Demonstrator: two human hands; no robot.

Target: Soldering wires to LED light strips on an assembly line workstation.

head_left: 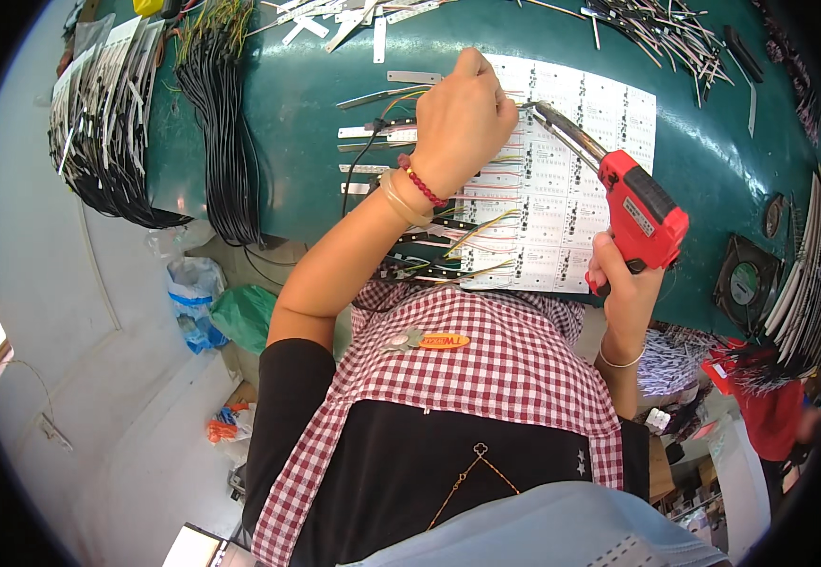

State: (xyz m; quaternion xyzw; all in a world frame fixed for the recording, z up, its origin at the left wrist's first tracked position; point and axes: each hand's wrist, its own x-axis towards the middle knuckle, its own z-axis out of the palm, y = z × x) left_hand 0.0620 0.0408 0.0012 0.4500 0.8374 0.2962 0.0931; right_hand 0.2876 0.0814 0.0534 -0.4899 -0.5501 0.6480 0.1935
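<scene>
My right hand point(626, 288) grips a red soldering gun point(642, 210) by its handle. The gun's long metal tip points up and left, down to the upper part of a white circuit board panel point(547, 222). Close by that tip is my left hand point(467, 118), its fingers pinched together over the panel's left edge. Thin wires point(401, 97) show on both sides of it; the fingertips themselves are partly hidden. Below the hand, several colored wires point(491, 219) lie across the panel's left edge, running from small strips and black cables.
A bundle of black cables point(226, 123) and a stack of wired strips point(108, 113) hang over the green table's point(297, 151) left edge. White strips point(379, 38) and loose wires point(656, 38) lie at the back. A black fan point(746, 283) and sleeved wires point(803, 274) are at right.
</scene>
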